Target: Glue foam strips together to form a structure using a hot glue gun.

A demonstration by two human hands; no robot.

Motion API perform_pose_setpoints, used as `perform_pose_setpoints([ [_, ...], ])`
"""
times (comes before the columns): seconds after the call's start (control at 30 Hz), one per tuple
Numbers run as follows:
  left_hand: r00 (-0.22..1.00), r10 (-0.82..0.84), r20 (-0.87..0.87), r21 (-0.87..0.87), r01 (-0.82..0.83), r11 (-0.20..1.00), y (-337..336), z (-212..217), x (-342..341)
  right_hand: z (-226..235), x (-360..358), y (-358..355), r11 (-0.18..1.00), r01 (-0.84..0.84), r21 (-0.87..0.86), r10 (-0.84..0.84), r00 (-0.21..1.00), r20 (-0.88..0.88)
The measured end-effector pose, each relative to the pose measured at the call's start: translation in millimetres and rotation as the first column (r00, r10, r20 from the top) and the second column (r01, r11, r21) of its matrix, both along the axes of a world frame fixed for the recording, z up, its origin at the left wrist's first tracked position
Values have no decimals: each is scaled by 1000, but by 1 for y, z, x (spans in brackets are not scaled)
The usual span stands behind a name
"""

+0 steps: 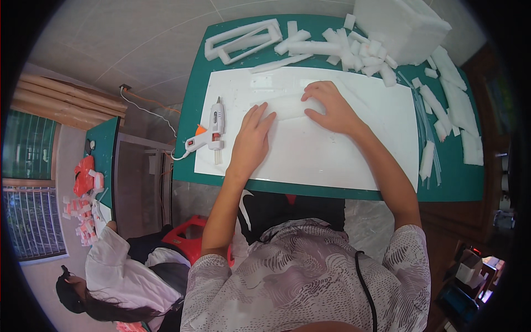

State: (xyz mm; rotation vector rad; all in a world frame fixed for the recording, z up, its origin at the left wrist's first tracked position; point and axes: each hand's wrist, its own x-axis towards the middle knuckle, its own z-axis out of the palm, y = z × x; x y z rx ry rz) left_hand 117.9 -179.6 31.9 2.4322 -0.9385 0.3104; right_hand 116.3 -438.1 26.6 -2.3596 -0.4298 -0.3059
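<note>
On a white board point(332, 160) lies a pale white foam piece point(290, 108), hard to tell from the board beneath it. My left hand point(253, 138) is at its left end, fingers stretched forward and thumb apart, holding it there. At the opposite end, my right hand point(334, 110) curves its thumb and fingers around the foam. Left of my left hand, a white hot glue gun point(214, 124) with an orange trigger rests on the board, its nozzle pointing away from me.
Along the table's far edge are an open foam frame point(243, 41), a heap of foam offcuts point(368, 55) and a large foam block point(401, 25). Foam strips point(437, 108) and clear glue sticks point(428, 138) line the right side. A person point(130, 271) sits at another table on the left.
</note>
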Motion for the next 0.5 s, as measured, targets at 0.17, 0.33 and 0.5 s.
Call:
perform_pose_setpoints([
  [0.17, 999, 46, -6, 0, -46, 999, 1, -1, 7, 11, -4, 3, 998, -38, -45, 34, 995, -98],
  [0.33, 999, 40, -21, -54, -41, 998, 16, 22, 1, 8, -2, 3, 998, -49, -49, 42, 991, -129],
  [0.5, 988, 147, 36, -212, -136, 968, 98, 59, 1, 10, -5, -2, 999, -46, 0, 45, 988, -144],
])
